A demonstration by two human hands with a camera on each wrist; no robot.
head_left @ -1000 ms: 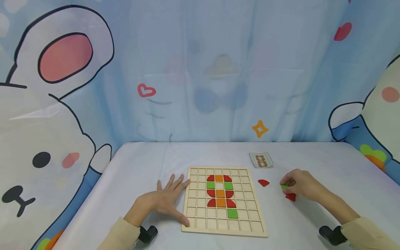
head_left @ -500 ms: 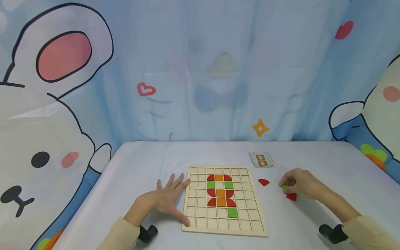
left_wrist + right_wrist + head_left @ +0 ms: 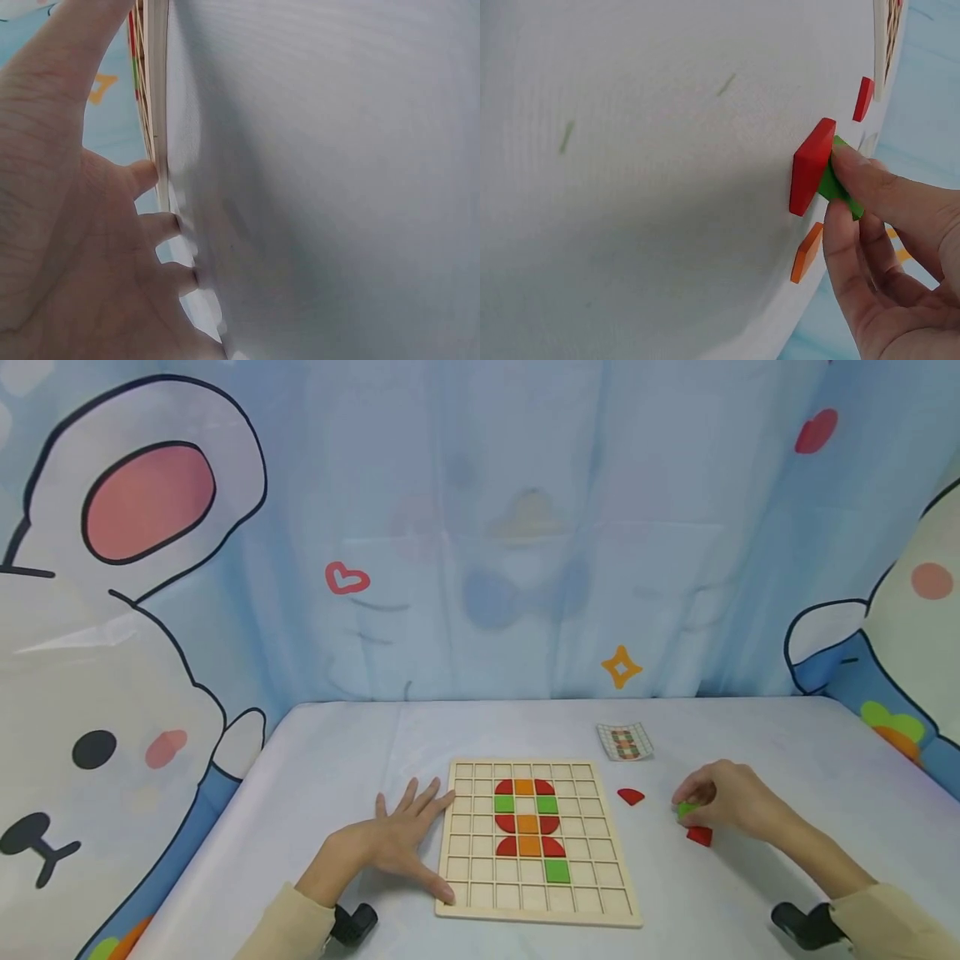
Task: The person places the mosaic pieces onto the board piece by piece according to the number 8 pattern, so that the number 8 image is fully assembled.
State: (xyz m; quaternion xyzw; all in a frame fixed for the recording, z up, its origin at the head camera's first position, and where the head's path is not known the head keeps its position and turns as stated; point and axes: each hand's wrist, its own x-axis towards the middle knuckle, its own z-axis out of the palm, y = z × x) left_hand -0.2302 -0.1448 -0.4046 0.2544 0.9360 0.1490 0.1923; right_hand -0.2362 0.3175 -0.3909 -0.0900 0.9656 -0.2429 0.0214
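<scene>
My left hand (image 3: pixel 405 839) lies spread, thumb and index fingertip on the left edge of a wooden grid board (image 3: pixel 480 893). In the left wrist view its fingers (image 3: pixel 161 225) are straight along the board's side. Red, orange and green tiles fill part of the grid, with a green square (image 3: pixel 557 871) lowest. To the board's right, my right hand (image 3: pixel 731 802) pinches a green tile (image 3: pixel 829 184) between thumb and fingers. Close beside that tile is a red piece (image 3: pixel 812 166) on the cloth. The hand hides part of the green tile.
Another red piece (image 3: pixel 631 797) lies between board and right hand. A small pattern card (image 3: pixel 626 742) is behind it. The right wrist view also shows an orange tile (image 3: pixel 807 253) near the fingers. A printed curtain (image 3: pixel 525 610) hangs behind the white table (image 3: pixel 360 735).
Very little differs. The right hand stays at the green tile with only a slight shift of fingers and wrist, while the left hand keeps its place at the board's edge.
</scene>
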